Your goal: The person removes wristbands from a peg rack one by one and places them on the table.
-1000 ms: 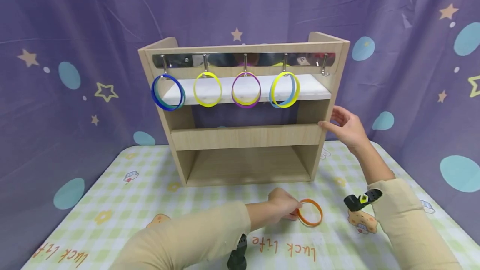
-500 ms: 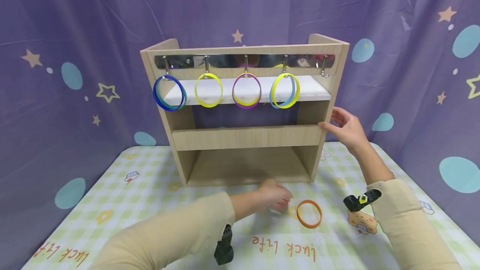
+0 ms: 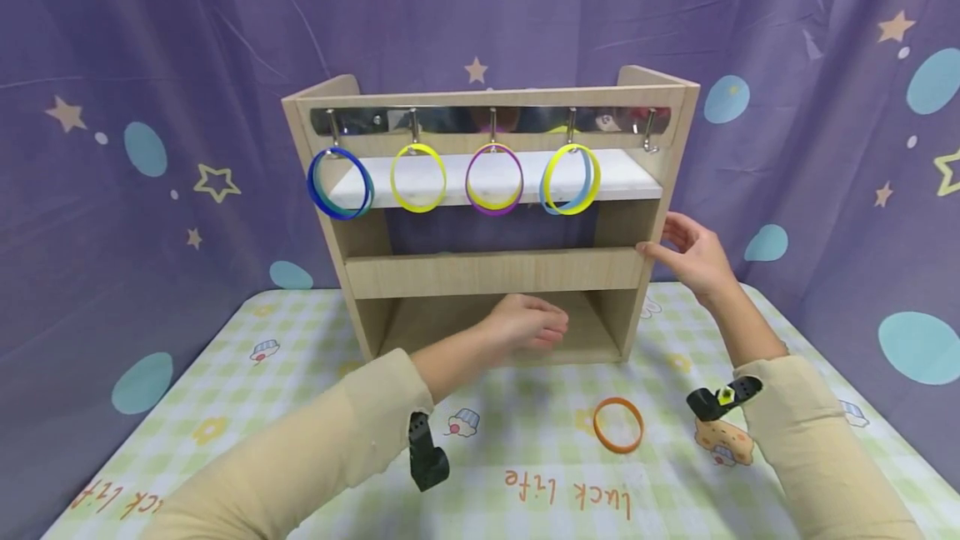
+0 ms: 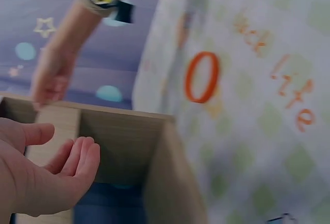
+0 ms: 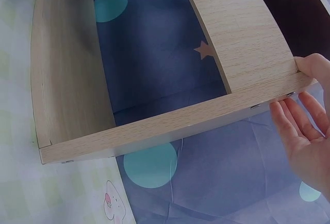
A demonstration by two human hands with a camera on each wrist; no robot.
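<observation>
My left hand (image 3: 525,323) hovers in front of the lower compartment of a wooden shelf (image 3: 495,273). Its fingers are loosely curved, and the left wrist view shows nothing between them and the thumb. At the shelf's right side panel, my right hand (image 3: 693,257) grips the edge, thumb on the front and fingertips (image 5: 289,118) on the outer face. An orange wristband (image 3: 618,425) lies flat on the table, to the right of and nearer than my left hand. Blue and teal wristbands (image 3: 363,182), a yellow one (image 3: 418,208), a purple-and-yellow pair (image 3: 519,182) and a yellow-and-light-blue pair (image 3: 596,182) hang from hooks.
A metal hook rail (image 3: 450,120) runs along the shelf's top front; its rightmost hook (image 3: 649,140) carries no band. Below it are a white board (image 3: 630,177) and a wooden crossbar (image 3: 495,275). A checked cloth (image 3: 300,407) covers the table, with a purple curtain (image 3: 187,40) behind.
My left hand has let go of the orange wristband, leaving it on the table, and moved left and up toward the shelf. The right hand has stayed on the side panel.
</observation>
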